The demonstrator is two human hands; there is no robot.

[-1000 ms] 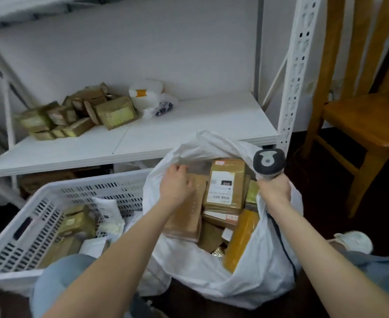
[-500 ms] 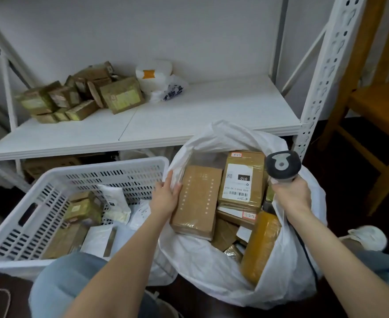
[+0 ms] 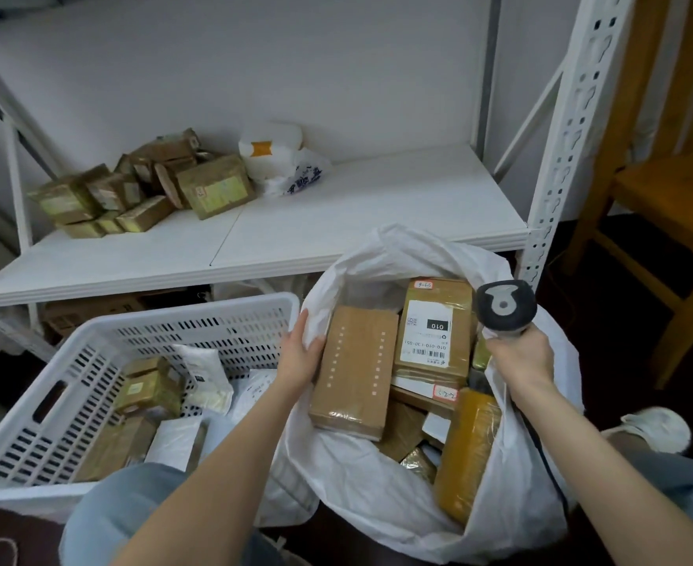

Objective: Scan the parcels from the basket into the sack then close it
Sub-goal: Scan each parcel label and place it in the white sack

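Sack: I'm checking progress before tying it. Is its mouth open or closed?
Open. The sack gapes wide, with parcels visible inside; the right hand holding the scanner is at its rim.

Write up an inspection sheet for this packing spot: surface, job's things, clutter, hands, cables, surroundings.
Surface: white shelf, boxes and a white bag at its back left.
Job's things: basket with parcels left in it; sack open, brown box and labelled parcel on top.
Clutter: nothing seen.
Hands: left hand against the brown box at the sack's rim, hold unclear; right hand grips scanner.
Cables: dark cord below the right wrist.
Surroundings: wooden chair at right, white wall.
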